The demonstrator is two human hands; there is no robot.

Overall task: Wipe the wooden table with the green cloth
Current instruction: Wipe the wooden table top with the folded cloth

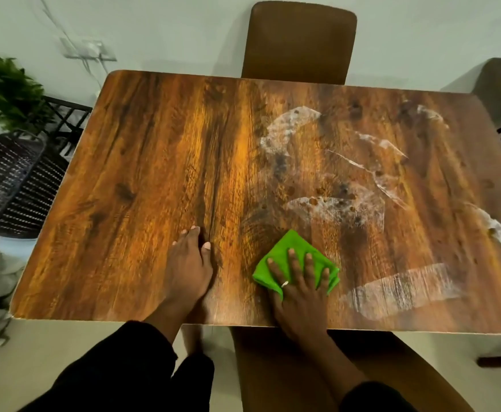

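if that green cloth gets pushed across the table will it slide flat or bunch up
The green cloth looks soft and folded, so it would probably bunch at an edge. The right hand lies flat on it, which should keep it spread. It likely glides easily over the smooth wooden table.

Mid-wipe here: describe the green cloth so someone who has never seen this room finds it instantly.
Start at the wooden table and go to its near edge, right of centre. The green cloth lies folded flat under the right hand, beside whitish smears. It is the only bright green thing on the table.
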